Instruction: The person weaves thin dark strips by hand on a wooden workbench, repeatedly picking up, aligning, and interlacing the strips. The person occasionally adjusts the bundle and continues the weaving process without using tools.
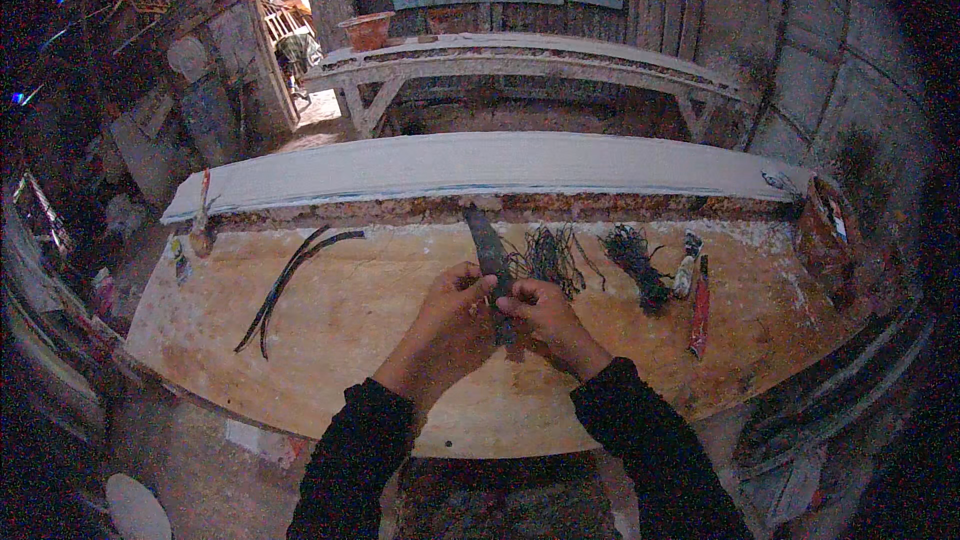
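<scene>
— What's on the worktop (360, 340)?

— A long board (470, 165) at the back, some string (548, 255), and a dark strip (492, 258) I hold in the middle.

— What could go wrong?

— The strip could slip and twist, I think, because I grip only its near end.

— And your hands?

— Left hand (455, 305) and right hand (540, 312) meet, fingers pinched shut on the strip.

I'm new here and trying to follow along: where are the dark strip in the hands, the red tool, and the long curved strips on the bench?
Dark strip (489, 250): head view, upper part above the hands.
Red tool (699, 308): head view, middle of its body.
Curved strips (285, 282): head view, midway along them.
</scene>
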`<state>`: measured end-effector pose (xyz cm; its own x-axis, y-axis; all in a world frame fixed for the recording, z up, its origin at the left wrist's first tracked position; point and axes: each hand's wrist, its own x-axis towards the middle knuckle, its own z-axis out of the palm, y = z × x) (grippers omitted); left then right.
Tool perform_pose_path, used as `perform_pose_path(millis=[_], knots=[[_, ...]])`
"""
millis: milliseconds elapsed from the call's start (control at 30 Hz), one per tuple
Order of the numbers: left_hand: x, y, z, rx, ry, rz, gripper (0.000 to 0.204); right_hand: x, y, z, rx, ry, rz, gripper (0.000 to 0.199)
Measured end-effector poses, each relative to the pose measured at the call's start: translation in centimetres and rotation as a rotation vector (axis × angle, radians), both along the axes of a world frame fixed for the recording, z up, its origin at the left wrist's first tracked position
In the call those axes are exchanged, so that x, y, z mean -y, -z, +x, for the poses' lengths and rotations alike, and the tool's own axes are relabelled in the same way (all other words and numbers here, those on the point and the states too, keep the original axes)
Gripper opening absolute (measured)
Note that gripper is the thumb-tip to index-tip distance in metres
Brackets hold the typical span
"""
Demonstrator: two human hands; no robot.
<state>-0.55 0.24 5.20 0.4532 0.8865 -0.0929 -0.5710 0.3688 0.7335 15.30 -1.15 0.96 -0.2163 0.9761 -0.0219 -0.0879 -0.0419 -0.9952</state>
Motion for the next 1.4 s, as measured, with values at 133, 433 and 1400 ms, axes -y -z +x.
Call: perform_pose_path(millis=[133, 433, 1400], knots=[[-1.4, 3.2, -0.9, -0.137, 0.046, 0.063, 0.012, 0.0, -0.6, -0.5, -0.042, 0.076, -0.017, 0.024], [-1.9, 3.3, -1.1, -0.296, -0.056, 0.273, 0.010, 0.6, -1.7, -0.6, -0.066, 0.078, -0.114, 0.015], [-5.0, 6.1, -2.3, -0.380, -0.223, 0.243, 0.014, 2.2, -2.1, -1.2, -0.058, -0.248, -0.259, 0.018]])
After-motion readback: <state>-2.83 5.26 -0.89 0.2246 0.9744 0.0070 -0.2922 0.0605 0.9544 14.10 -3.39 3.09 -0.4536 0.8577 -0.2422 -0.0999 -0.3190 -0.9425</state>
